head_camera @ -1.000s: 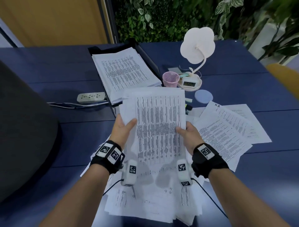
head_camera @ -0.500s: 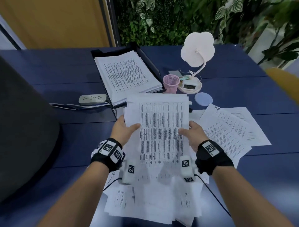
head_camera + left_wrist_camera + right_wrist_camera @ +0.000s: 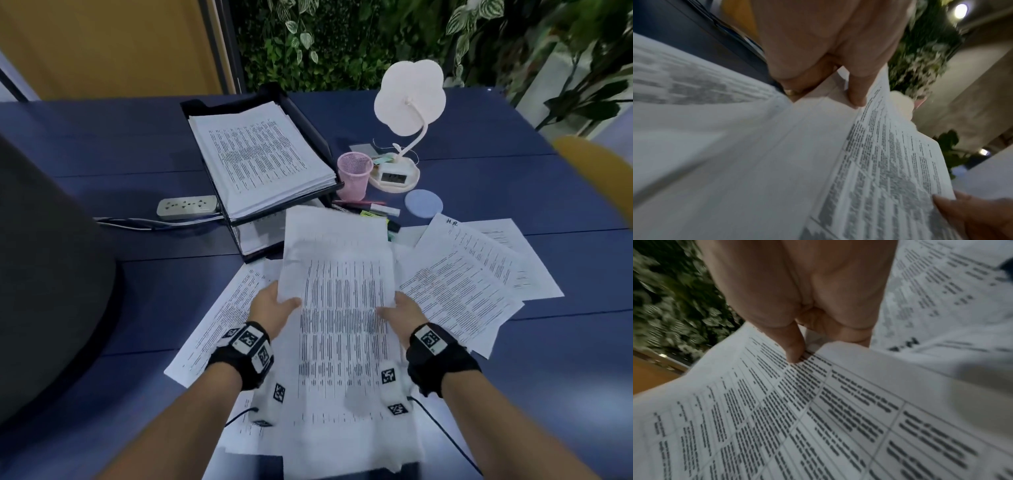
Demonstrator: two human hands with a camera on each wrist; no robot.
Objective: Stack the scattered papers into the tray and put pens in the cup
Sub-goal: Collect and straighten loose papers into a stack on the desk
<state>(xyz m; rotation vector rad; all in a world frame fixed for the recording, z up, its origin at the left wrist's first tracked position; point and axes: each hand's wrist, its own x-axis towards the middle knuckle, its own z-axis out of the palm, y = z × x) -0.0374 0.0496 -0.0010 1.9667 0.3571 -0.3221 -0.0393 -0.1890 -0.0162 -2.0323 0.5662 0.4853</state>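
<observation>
Held between both hands: a sheaf of papers [image 3: 337, 308], long axis running away from the body, far short edge aimed toward the tray [image 3: 310, 123]. Left hand [image 3: 274, 308] on the left long edge, right hand [image 3: 399, 313] on the right long edge, about level with each other near mid-length. In the left wrist view, thumb [image 3: 856, 91] on the printed face and the other fingers curled beneath, pinching the edge; in the right wrist view, same pinch, thumb [image 3: 792, 347] on top, remaining fingers tucked under. Sheaf raised off the tabletop [image 3: 120, 164], near end drooping over more loose sheets [image 3: 455, 291] lying scattered below and to the right.

Tray ahead and slightly left of the fingers, already carrying a thick stack [image 3: 257, 157], its own long axis angled a little leftward against that of the sheaf. Left hand the nearer to it. Judged: forward carry with a small turn to the left needed so the edges line up before release on top of the stack.

Pink cup [image 3: 354, 174] just beside the tray's right front corner, pens [image 3: 368, 207] lying on the tabletop just in front of it, beyond the sheaf's far edge. Neither touched yet.
</observation>
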